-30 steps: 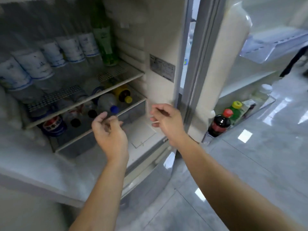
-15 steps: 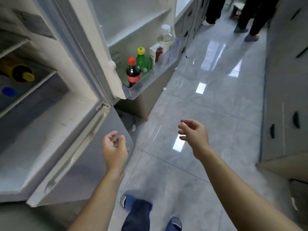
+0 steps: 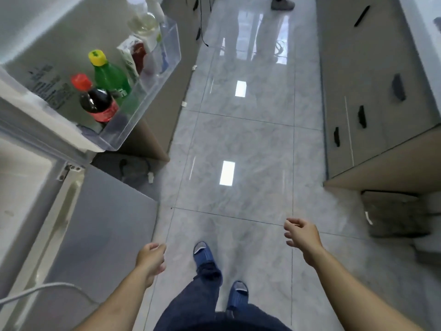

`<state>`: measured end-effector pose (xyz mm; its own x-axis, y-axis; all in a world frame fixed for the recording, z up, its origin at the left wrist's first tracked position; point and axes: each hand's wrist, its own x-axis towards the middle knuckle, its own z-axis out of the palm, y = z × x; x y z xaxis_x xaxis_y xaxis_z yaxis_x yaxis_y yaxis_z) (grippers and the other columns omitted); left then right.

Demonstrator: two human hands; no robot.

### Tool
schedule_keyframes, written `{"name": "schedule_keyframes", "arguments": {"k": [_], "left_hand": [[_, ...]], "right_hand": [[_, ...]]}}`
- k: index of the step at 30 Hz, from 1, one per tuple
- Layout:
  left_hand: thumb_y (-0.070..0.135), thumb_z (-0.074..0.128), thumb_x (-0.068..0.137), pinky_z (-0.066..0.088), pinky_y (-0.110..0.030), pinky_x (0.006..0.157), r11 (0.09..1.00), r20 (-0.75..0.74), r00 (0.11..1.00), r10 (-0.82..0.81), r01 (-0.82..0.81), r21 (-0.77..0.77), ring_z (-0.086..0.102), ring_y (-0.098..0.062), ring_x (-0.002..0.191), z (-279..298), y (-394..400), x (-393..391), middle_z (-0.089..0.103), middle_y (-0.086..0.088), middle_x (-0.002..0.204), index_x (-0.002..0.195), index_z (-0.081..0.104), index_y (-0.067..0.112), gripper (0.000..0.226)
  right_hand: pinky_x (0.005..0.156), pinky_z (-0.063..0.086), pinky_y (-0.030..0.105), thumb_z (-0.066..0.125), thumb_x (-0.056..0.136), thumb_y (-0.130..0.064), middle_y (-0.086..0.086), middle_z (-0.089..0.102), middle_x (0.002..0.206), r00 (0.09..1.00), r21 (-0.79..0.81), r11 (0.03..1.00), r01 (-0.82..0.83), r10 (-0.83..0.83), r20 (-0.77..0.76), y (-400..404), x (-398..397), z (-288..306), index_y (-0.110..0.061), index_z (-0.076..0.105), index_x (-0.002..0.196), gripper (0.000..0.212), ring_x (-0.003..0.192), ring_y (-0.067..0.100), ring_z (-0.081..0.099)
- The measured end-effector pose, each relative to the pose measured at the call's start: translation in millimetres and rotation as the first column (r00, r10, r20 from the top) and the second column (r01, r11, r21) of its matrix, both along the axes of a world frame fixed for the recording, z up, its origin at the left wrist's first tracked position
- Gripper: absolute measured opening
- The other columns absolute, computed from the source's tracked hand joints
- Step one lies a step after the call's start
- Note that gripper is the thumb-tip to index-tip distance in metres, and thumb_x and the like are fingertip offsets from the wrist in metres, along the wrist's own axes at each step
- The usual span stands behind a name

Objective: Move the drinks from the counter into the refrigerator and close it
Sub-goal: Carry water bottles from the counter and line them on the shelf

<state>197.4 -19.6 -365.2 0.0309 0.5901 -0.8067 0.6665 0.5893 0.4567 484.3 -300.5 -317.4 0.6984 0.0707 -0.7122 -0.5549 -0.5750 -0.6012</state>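
The refrigerator stands open at the left; its door (image 3: 59,34) swings out with a clear shelf bin (image 3: 152,75). In the bin stand a dark cola bottle (image 3: 97,101) with a red cap, a green bottle (image 3: 112,77) with a yellow cap, a carton (image 3: 133,53) and a clear bottle (image 3: 143,22). My left hand (image 3: 150,259) hangs beside the grey lower door (image 3: 100,223), fingers loosely curled, holding nothing. My right hand (image 3: 301,236) hovers over the floor, fingers relaxed and empty. No counter drinks show in view.
Grey cabinets (image 3: 372,91) with black handles line the right side. A dark bin (image 3: 396,216) sits at their base. Glossy tiled floor (image 3: 238,139) runs between. Another person's shoe (image 3: 282,3) shows at the far end. My feet in blue slippers (image 3: 202,254) are below.
My view has swung away from the fridge shelves toward the aisle floor. Both hands have dropped from the fridge interior and stay empty.
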Motion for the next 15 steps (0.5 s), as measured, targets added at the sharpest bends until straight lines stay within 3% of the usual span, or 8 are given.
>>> {"name": "schedule_keyframes", "arguments": {"k": [3, 7, 12, 15], "left_hand": [[0.016, 0.057, 0.096, 0.052, -0.035, 0.071, 0.996, -0.06, 0.994, -0.092, 0.091, -0.016, 0.056, -0.027, 0.091, -9, 16, 13, 0.061, -0.018, 0.117, 0.128, 0.054, 0.007, 0.034], [0.015, 0.057, 0.096, 0.052, -0.033, 0.068, 0.987, -0.058, 0.986, -0.159, 0.157, -0.027, 0.056, -0.027, 0.091, -12, 37, 46, 0.062, -0.018, 0.118, 0.126, 0.057, 0.008, 0.031], [0.016, 0.058, 0.094, 0.052, -0.032, 0.066, 0.975, -0.012, 0.975, -0.221, 0.221, -0.033, 0.056, -0.025, 0.083, -13, 62, 112, 0.064, -0.014, 0.102, 0.122, 0.057, 0.012, 0.029], [0.022, 0.06, 0.093, 0.053, -0.031, 0.064, 0.958, 0.007, 0.958, -0.286, 0.286, 0.008, 0.06, -0.025, 0.087, -14, 74, 160, 0.064, -0.013, 0.11, 0.116, 0.058, 0.017, 0.024]], "right_hand": [[0.071, 0.054, 0.038, 0.064, 0.095, -0.014, 0.011, 0.066, 0.096, 0.997, -0.081, 0.995, 0.054, -0.058, -0.047, -14, -4, -3, -0.004, 0.065, 0.112, 0.02, 0.078, 0.023, 0.062], [0.081, 0.056, 0.043, 0.061, 0.098, -0.017, 0.015, 0.066, 0.11, 0.987, -0.16, 0.98, 0.119, -0.135, -0.087, -17, -9, -4, -0.008, 0.061, 0.117, 0.021, 0.097, 0.029, 0.065], [0.077, 0.056, 0.041, 0.062, 0.097, -0.019, 0.007, 0.066, 0.1, 0.98, -0.22, 0.965, 0.142, -0.169, -0.109, -16, -3, -11, -0.014, 0.06, 0.109, 0.013, 0.089, 0.023, 0.065], [0.075, 0.054, 0.041, 0.063, 0.096, -0.018, 0.008, 0.066, 0.094, 0.972, -0.252, 0.955, 0.16, -0.196, -0.128, -18, 16, -18, -0.013, 0.061, 0.101, 0.007, 0.085, 0.024, 0.064]]}}
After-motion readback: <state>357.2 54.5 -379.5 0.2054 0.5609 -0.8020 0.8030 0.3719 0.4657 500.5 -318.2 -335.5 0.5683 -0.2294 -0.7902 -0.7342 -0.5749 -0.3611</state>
